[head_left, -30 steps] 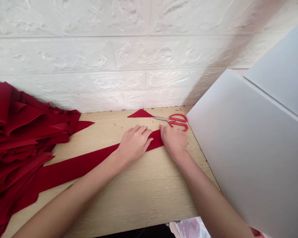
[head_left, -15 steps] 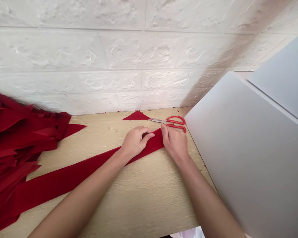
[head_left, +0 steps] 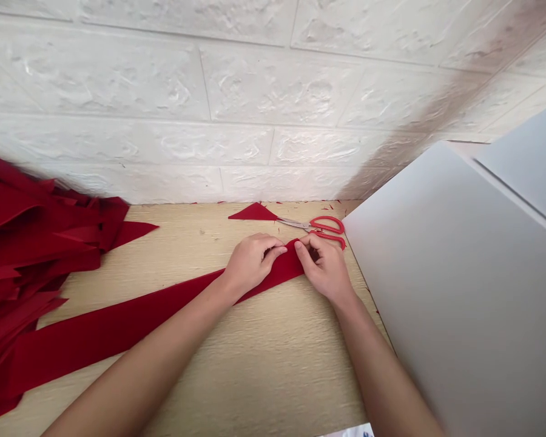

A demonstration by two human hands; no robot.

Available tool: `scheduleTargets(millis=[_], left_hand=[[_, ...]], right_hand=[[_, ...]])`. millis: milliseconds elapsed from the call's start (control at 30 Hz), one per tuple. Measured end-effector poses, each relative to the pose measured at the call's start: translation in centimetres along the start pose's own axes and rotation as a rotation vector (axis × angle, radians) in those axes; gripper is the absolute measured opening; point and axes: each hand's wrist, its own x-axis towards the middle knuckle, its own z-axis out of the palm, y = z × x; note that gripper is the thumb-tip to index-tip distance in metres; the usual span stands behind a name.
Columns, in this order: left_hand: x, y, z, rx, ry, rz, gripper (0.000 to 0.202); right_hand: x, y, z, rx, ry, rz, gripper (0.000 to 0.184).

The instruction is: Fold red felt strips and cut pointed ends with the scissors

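A long strip of red fabric [head_left: 113,321] runs slantwise across the table, from the heap at the left up to my hands. Near its right end my left hand [head_left: 255,261] pinches the upper edge between thumb and fingertips. Close beside it, my right hand [head_left: 325,264] pinches the strip's far upper corner, thumb towards the left hand. Just beyond the right hand lie scissors with red handles [head_left: 325,226], their blades pointing left. A small red fabric triangle [head_left: 253,212] touches the blade tips.
At the left is a big heap of red fabric pieces [head_left: 40,237]. A white brick-patterned wall [head_left: 164,139] closes off the back of the wooden table [head_left: 273,364]. To the right stands a white panel [head_left: 459,291]. Small red scraps lie along the wall.
My right hand's fingers have curled in to pinch the strip's corner, and its edge now lifts slightly between my hands. My left hand keeps its pinch. The view has shifted a little.
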Motion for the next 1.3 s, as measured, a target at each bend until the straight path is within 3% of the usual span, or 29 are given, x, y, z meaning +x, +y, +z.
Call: scheduleTargets(millis=[433, 833, 1033, 1300], left_hand=[[0.7, 2.0, -0.7, -0.032, 0.038, 0.078, 0.021], [0.9, 2.0, -0.9, -0.095, 0.118, 0.153, 0.020], [1.1, 2.1, -1.4, -0.102, 0.136, 0.069, 0.017], [1.3, 2.1, -1.3, -0.184, 0.116, 0.076, 0.018]], right_hand=[[-0.1, 0.0, -0.1, 0.125, 0.052, -0.006, 0.027], [-0.1, 0.0, 0.1, 0.238, 0.041, 0.055, 0.022], [-0.1, -0.2, 0.0, 0.160, 0.050, 0.026, 0.020], [-0.2, -0.4, 0.1, 0.178, 0.075, -0.010, 0.018]])
